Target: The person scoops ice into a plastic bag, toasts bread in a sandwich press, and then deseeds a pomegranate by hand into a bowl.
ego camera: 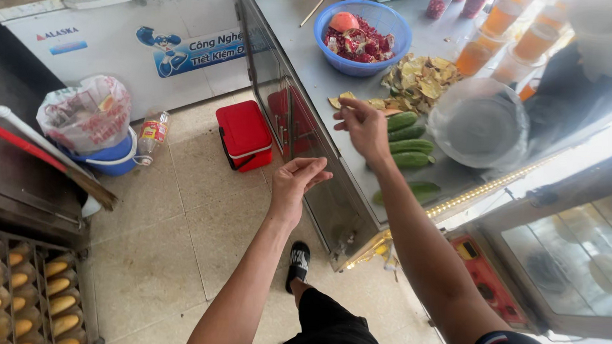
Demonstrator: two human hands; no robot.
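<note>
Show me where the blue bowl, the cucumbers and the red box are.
blue bowl (327,26): head view, on its left rim.
cucumbers (412,144): head view, middle of one in the row on the counter.
red box (242,128): head view, centre of its lid.

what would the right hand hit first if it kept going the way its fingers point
Most likely the scattered fruit peels on the steel counter, just beyond the right hand; the blue bowl lies further along. Depth is hard to judge.
</note>
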